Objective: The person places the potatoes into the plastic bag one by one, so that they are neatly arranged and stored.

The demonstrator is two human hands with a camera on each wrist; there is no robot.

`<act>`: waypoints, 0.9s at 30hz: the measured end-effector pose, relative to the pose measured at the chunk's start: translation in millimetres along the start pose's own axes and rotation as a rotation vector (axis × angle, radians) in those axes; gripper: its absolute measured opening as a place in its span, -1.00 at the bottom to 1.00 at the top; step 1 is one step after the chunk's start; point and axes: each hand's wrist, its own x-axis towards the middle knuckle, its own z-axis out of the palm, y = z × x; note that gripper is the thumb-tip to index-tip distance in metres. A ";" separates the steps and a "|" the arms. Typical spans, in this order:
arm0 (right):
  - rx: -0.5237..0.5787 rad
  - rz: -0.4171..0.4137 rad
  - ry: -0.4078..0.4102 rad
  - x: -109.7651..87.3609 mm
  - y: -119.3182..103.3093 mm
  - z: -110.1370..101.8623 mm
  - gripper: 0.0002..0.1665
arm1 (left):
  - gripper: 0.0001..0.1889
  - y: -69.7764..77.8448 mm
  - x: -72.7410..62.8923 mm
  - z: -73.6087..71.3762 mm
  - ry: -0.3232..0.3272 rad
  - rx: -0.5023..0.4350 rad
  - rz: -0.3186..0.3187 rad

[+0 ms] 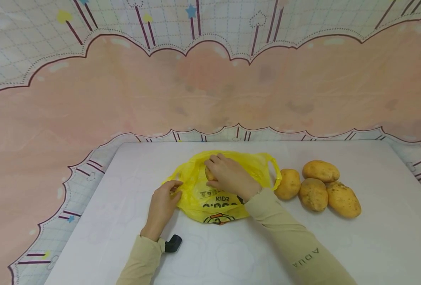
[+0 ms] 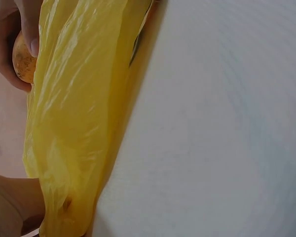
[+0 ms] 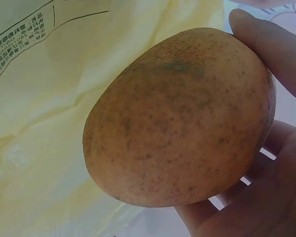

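A yellow plastic bag [image 1: 192, 200] with dark print lies flattened on the white table, its mouth toward the back and left. My right hand [image 1: 233, 176] grips a potato [image 1: 209, 174] over the bag. Up close in the right wrist view, that brown, speckled potato [image 3: 180, 118] sits between thumb and fingers, with the pale-looking bag behind it. At the bag's left edge, my left hand [image 1: 164, 204] pinches the plastic between thumb and fingers. The left wrist view shows the bag [image 2: 79, 113] raised, partly hiding the right hand and potato.
Several loose potatoes [image 1: 313, 194] lie grouped right of the bag, the nearest [image 1: 288, 184] by its handle loop [image 1: 276, 172]. The white table [image 1: 100, 221] meets a patterned cloth backdrop [image 1: 181, 95] behind. A black wrist-worn device [image 1: 173, 243] sticks out beside the left sleeve.
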 end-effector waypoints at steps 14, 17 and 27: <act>0.000 0.007 -0.019 16.0 1.3 12.1 -0.33 | -0.69 0.6 -1.6 -0.8 0.009 -0.002 -0.003; -0.002 0.010 -0.019 19.1 2.1 14.9 -0.33 | -0.69 0.8 -0.9 -0.6 0.007 -0.010 0.001; 0.009 0.035 -0.040 25.3 4.8 21.1 -0.31 | -0.69 1.7 0.5 -0.7 0.000 -0.010 -0.008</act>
